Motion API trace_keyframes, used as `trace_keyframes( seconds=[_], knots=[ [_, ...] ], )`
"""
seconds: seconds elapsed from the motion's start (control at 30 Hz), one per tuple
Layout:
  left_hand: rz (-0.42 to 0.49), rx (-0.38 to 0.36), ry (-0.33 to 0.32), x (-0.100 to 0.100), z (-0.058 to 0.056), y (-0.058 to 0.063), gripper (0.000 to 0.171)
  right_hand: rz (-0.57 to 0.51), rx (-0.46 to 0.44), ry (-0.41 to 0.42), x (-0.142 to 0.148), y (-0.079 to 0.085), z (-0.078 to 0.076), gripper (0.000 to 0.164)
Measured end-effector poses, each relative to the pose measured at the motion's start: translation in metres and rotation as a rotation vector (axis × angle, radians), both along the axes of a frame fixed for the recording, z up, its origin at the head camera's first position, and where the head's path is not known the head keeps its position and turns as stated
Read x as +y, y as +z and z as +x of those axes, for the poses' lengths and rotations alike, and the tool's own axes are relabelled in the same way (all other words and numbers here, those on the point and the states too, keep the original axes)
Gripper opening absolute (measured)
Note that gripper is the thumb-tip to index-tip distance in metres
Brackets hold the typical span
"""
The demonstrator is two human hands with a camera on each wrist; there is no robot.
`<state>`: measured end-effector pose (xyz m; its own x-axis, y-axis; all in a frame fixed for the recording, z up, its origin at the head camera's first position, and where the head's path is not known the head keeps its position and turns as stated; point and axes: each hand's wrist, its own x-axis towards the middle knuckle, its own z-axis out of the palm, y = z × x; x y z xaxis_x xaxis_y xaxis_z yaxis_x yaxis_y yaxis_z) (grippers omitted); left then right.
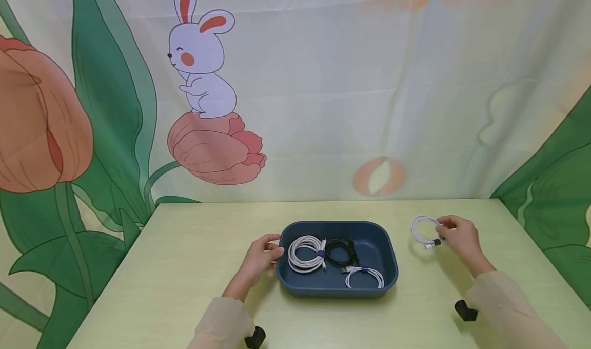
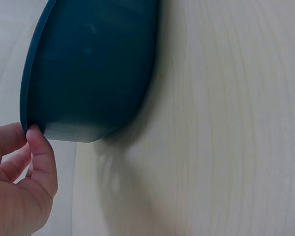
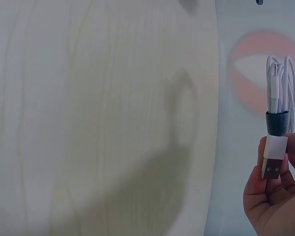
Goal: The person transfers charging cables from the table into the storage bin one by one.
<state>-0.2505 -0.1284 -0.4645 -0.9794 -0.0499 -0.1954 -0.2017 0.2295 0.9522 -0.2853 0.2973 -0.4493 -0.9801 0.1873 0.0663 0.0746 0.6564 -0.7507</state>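
A dark blue plastic bin (image 1: pixel 337 292) with rounded corners stands on the table. My left hand (image 1: pixel 259 256) pinches its left rim between thumb and fingers, as the left wrist view shows too. Inside lie a thick white coiled cable (image 1: pixel 297 267), a black coiled cable (image 1: pixel 337 263) and a thin white coiled cable (image 1: pixel 376 273). To the right of the bin, my right hand (image 1: pixel 459 236) holds a coiled white USB cable (image 1: pixel 417 232) above the table. A dark strap (image 3: pixel 277 123) binds this coil, and its USB plug (image 3: pixel 272 164) sticks out beside the fingers.
The pale wood-grain table (image 1: pixel 184 267) ends at a back edge against a printed curtain (image 1: pixel 314 92) with a rabbit and tulips. Black wrist-worn pieces (image 1: pixel 466 310) show near both sleeves.
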Motion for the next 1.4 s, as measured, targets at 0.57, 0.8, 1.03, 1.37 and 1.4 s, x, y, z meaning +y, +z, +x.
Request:
trace_keyframes(
  seconds=[0.57, 0.8, 1.03, 1.37, 1.4],
  knots=[
    [0.001, -0.015, 0.005, 0.0, 0.002, 0.003, 0.038, -0.019, 0.002, 0.064, -0.019, 0.013, 0.004, 0.028],
    [0.004, -0.014, 0.002, 0.0, 0.001, 0.002, 0.039, -0.008, 0.023, 0.099, -0.025, 0.015, 0.006, 0.027],
    [-0.007, -0.017, 0.005, 0.0, -0.002, -0.001, 0.038, 0.01, 0.052, 0.134, -0.035, 0.02, 0.008, 0.026],
    [0.0, -0.018, 0.002, 0.0, 0.0, 0.0, 0.038, 0.025, 0.086, 0.198, -0.049, 0.023, 0.012, 0.022],
    [0.001, -0.015, 0.001, 0.0, 0.0, 0.0, 0.038, 0.027, 0.086, 0.2, -0.05, 0.024, 0.012, 0.022]
  ],
)
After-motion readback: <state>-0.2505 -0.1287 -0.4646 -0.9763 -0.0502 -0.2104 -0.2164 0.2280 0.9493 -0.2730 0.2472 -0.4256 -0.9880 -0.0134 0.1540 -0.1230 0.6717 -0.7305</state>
